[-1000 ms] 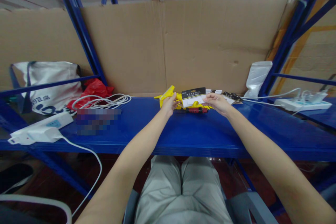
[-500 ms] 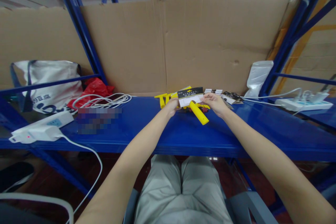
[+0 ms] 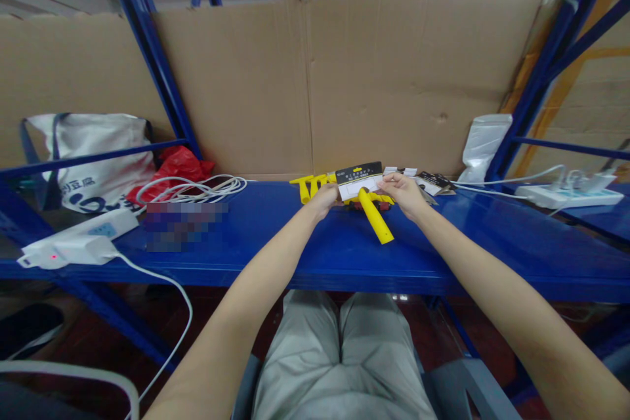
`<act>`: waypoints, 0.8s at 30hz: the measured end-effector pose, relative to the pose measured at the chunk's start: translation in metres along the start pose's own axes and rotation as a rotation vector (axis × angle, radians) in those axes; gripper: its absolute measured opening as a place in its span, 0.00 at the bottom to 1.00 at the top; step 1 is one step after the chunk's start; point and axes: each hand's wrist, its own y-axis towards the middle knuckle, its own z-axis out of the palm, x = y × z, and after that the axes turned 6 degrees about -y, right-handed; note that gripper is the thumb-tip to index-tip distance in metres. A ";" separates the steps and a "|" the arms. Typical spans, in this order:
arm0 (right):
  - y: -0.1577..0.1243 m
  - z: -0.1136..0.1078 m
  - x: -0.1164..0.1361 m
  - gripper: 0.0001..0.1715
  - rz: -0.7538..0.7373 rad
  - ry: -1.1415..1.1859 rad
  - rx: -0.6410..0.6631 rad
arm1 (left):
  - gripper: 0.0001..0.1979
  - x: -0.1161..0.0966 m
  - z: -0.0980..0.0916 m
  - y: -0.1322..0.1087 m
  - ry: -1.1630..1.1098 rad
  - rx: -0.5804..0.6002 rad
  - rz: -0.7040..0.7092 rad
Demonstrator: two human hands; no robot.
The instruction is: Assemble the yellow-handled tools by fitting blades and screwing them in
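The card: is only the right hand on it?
No, the left hand holds the card by its left edge and the right hand by its right.

Blurry squares (image 3: 187,226) cover a patch of the table (image 3: 266,236). The smallest words on the card (image 3: 358,174) are too tiny to read (just fuzzy marks). The yellow tube (image 3: 377,218) hides part of a red thing (image 3: 384,207).

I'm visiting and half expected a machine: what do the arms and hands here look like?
They are a person's. No sleeve, cable or marking shows on the left arm or right arm, and no glove on the left hand or right hand. Small jewellery would be hard to make out. Pale grey trousers are worn.
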 end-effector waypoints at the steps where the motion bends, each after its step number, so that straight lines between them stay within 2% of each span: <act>1: 0.000 0.000 0.000 0.24 -0.003 0.001 -0.004 | 0.13 0.001 0.001 0.000 -0.024 0.010 0.006; 6: -0.001 0.002 0.001 0.23 -0.027 0.016 -0.033 | 0.08 0.000 0.001 0.002 -0.212 0.058 0.030; 11: -0.004 0.006 0.001 0.21 -0.041 -0.007 -0.088 | 0.19 -0.008 -0.001 0.000 -0.373 0.075 0.042; 21: -0.003 0.009 -0.002 0.20 -0.047 0.003 -0.185 | 0.11 -0.007 0.007 -0.007 -0.384 0.027 0.114; 24: -0.002 0.009 -0.003 0.18 -0.048 -0.051 -0.197 | 0.20 -0.005 0.008 -0.008 -0.340 -0.017 0.108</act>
